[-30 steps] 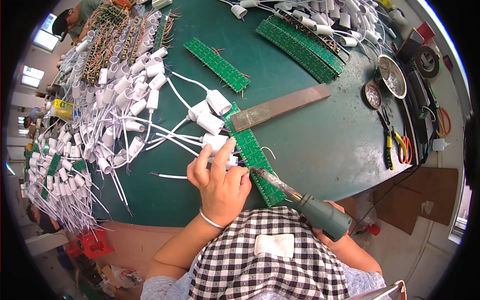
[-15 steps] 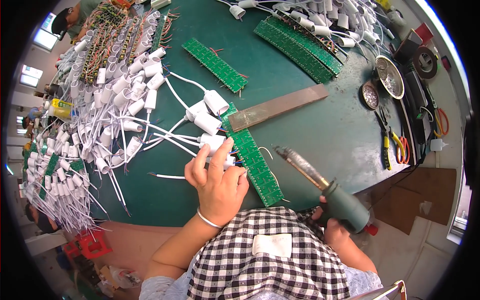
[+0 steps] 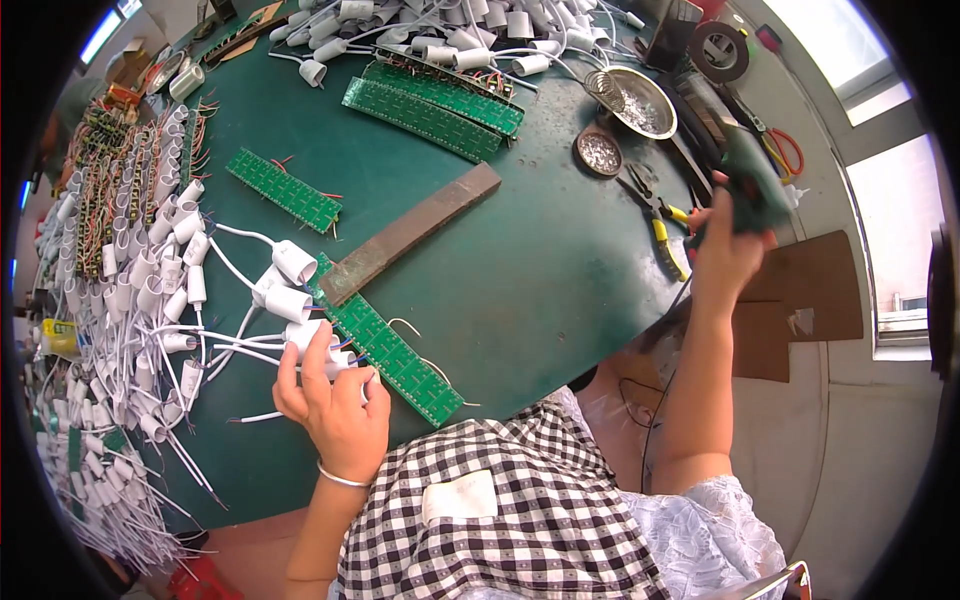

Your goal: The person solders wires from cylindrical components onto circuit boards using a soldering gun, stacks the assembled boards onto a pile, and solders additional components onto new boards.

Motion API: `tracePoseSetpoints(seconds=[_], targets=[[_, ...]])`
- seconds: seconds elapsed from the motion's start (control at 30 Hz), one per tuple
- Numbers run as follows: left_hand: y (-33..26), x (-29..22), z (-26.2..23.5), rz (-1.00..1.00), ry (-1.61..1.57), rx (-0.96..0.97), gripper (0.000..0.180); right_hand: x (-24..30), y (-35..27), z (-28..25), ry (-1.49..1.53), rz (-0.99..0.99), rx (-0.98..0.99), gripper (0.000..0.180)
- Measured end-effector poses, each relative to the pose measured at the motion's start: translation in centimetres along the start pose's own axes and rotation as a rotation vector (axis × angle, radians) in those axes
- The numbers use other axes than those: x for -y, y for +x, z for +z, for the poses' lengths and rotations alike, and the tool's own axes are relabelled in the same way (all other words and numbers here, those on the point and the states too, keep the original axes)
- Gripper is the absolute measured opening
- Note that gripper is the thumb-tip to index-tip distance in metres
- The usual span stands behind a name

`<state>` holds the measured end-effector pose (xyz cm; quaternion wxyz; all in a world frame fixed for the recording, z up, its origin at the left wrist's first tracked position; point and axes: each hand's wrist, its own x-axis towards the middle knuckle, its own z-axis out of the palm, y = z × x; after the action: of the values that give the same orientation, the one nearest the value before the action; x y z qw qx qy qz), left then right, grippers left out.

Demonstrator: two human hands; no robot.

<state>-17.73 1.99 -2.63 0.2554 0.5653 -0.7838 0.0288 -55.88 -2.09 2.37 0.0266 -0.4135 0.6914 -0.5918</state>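
L hand (image 3: 335, 405): pinching white lamp socket (image 3: 318, 343) at near end of green LED strip board (image 3: 392, 352)
R hand (image 3: 728, 250): clenched on soldering iron (image 3: 745, 185), well right of board
Board axis: diagonal, upper-left to lower-right

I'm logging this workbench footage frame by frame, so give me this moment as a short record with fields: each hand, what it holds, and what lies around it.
left hand: grips a white lamp socket with white wires, at the near end of a green circuit board strip
right hand: raised at the table's right edge, gripping a green-handled soldering iron, blurred
beside board: flat brown metal bar
table: green, round
left of table: heap of white sockets
far right: yellow-handled pliers, metal dish
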Motion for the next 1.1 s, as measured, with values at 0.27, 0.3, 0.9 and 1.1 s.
tracePoseSetpoints(seconds=[0.27,0.3,0.9,1.1], targets=[[0.1,0.2,-0.6,-0.051,-0.061,0.002,0.012,0.9,-4.9,-0.1,0.345,0.038,0.103,0.041],[0.0,0.4,-0.6,-0.057,-0.067,0.014,0.013,0.5,-6.4,-0.9,0.353,0.047,0.196,0.046],[0.0,0.5,-1.3,0.024,-0.082,-0.039,0.012,1.1,-17.9,-3.3,0.476,0.321,1.042,0.037],[0.1,0.6,-1.0,0.086,0.015,-0.014,0.006,2.2,-18.5,-2.1,0.598,0.404,0.992,0.040]])
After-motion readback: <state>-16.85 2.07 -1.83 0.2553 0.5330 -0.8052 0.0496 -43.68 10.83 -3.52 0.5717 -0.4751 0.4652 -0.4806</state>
